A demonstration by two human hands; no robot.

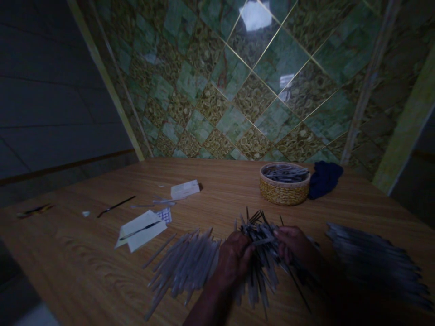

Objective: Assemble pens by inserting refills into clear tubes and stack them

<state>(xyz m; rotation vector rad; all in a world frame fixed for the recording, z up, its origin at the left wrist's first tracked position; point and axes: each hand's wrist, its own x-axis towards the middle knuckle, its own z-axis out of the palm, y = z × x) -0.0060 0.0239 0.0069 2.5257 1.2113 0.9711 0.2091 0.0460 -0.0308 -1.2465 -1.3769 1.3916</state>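
My left hand (235, 256) is closed, its fingers pinched at one end of a pale, slender tube (263, 242) that looks like a pen barrel. At the tube's other end is my right hand (292, 242), fingers curled together on it. Beneath and between both hands lies a loose pile of thin black sticks (254, 216), like pen refills, mixed with pale tubes. Left of my left hand, a spread of translucent tubes (190, 262) lies roughly side by side. To the right is a row of darker filled tubes (377, 258), partly in shadow.
A round woven basket (284, 192) full of similar sticks stands at the back right, beside a dark blue cloth (324, 179). A small white box (185, 189) is further left. Folded paper (141, 230) bears a pen (142, 229). The tiled wall (251, 113) borders the wooden table (88, 253).
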